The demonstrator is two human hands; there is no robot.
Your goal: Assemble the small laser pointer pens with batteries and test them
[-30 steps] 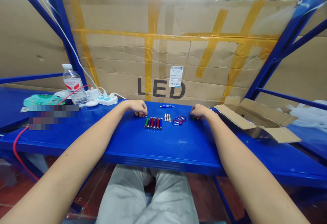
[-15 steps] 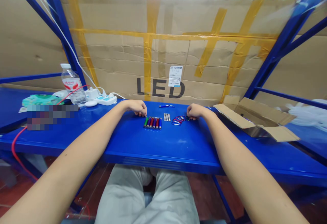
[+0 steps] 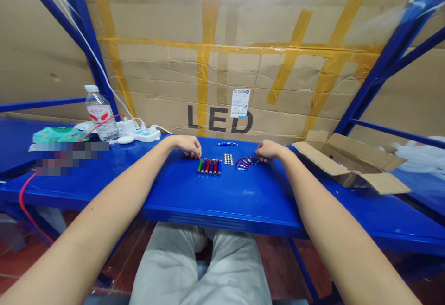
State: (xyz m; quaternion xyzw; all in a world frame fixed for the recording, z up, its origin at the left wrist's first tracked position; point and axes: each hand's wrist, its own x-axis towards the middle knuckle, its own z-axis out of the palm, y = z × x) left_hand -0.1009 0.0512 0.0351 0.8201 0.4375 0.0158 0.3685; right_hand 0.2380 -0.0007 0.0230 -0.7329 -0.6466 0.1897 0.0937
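Observation:
My left hand [image 3: 190, 147] rests on the blue table with its fingers curled closed, at the far end of a green metal tube [image 3: 200, 165]. What its fingertips pinch is too small to make out. That tube begins a row of several small metal tubes [image 3: 210, 167] in purple, red and blue, with small silver pieces at their far ends. On the right, my right hand [image 3: 266, 150] has its fingers closed at a dark green carabiner [image 3: 256, 160]. Beside it several red, purple and blue carabiners [image 3: 244, 162] lie fanned out. Small silver button-like parts [image 3: 228, 159] form a grid between the hands.
A blue pen-like object [image 3: 227, 144] lies behind the silver parts. An opened cardboard box [image 3: 347, 161] stands at right. At left are a water bottle [image 3: 101, 115], a power strip [image 3: 144, 134] and a green packet [image 3: 59, 135]. A large cardboard sheet [image 3: 156, 78] stands behind the table.
The view has shifted slightly. Both hands stay at nearly the same places, with only small finger movement, and the laid-out parts look unchanged.

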